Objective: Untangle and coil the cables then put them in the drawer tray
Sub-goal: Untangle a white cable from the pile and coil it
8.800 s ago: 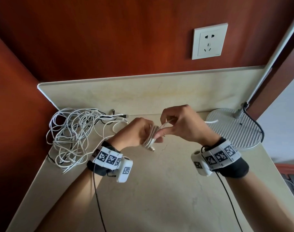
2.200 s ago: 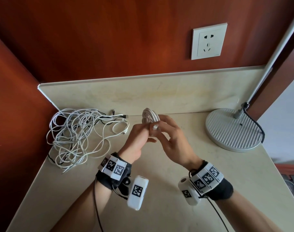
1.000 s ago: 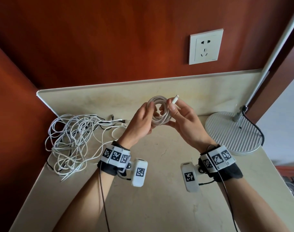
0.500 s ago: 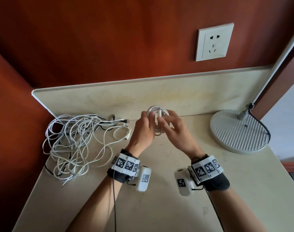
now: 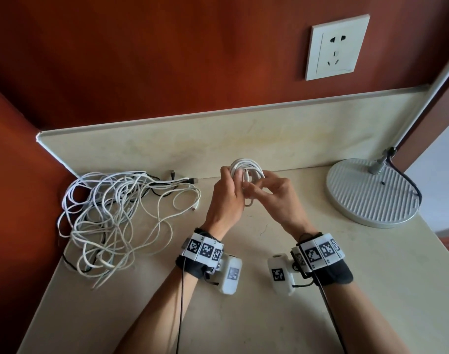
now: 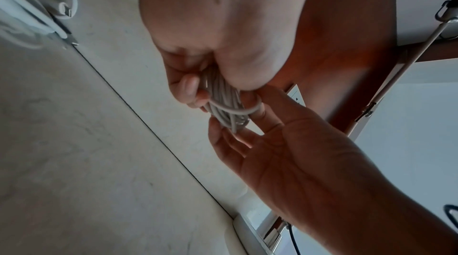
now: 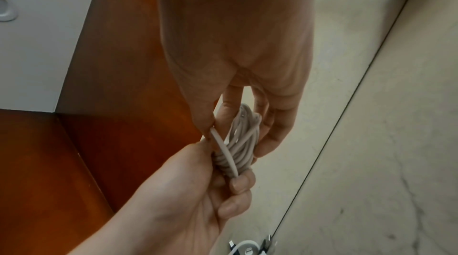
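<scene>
A white cable wound into a small coil [image 5: 246, 172] is held above the counter between both hands. My left hand [image 5: 227, 192] grips the coil's left side, fingers curled round the strands [image 6: 223, 100]. My right hand [image 5: 268, 194] pinches the loose end of the coiled cable [image 7: 223, 147] between thumb and forefinger and leads it across the bundle [image 7: 241, 141]. A big tangle of white and black cables [image 5: 116, 215] lies on the counter to the left. No drawer tray shows in any view.
A round grey lamp base [image 5: 371, 190] with a black cord stands at the right back. A wall socket [image 5: 337, 47] sits above the beige backsplash [image 5: 192, 146]. Red-brown walls close the left and back. Beige counter [image 5: 244, 315] lies near me.
The hands came down from chest height toward the counter with the coil. The loose end that stuck up a second ago now lies against the bundle under my right fingers.
</scene>
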`<state>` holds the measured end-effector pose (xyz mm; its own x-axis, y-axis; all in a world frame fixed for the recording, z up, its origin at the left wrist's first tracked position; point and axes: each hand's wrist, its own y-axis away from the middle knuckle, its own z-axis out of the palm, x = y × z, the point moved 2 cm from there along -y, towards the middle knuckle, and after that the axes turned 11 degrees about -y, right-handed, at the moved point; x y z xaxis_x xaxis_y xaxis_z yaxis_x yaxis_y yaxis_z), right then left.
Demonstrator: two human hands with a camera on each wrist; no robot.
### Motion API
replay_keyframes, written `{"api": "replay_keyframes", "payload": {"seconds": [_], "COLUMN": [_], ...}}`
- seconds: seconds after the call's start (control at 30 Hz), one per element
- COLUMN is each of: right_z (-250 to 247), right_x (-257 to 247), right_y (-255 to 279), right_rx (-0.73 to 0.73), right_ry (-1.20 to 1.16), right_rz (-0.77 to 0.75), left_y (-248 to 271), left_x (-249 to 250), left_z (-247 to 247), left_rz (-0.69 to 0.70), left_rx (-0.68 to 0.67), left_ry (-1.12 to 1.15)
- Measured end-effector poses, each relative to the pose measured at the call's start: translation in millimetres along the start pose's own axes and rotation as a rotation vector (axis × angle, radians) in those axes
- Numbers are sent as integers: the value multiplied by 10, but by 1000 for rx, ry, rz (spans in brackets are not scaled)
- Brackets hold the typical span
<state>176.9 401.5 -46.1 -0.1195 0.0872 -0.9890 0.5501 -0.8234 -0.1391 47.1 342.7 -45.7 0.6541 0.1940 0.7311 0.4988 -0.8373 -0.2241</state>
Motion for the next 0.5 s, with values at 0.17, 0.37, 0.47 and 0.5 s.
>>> {"api": "replay_keyframes", "payload": {"seconds": [0.17, 0.37, 0.47, 0.5], "right_z": [-81, -122, -99, -90], "right_x": [-8, -69, -286, -372], "right_y": [-5, -95, -192, -235], "right_rx": [44, 314, 327, 305], "right_ry": [28, 33, -28, -42], "right_rz": [60, -19, -65, -83], "left_y": [22, -23, -117, -151], "left_x": [57, 283, 430, 473], "left_z": [13, -67, -158, -189], "left_rz": [49, 149, 214, 234], "left_rx": [-31, 34, 73, 84], "left_ry": [-67, -80, -62, -60]}}
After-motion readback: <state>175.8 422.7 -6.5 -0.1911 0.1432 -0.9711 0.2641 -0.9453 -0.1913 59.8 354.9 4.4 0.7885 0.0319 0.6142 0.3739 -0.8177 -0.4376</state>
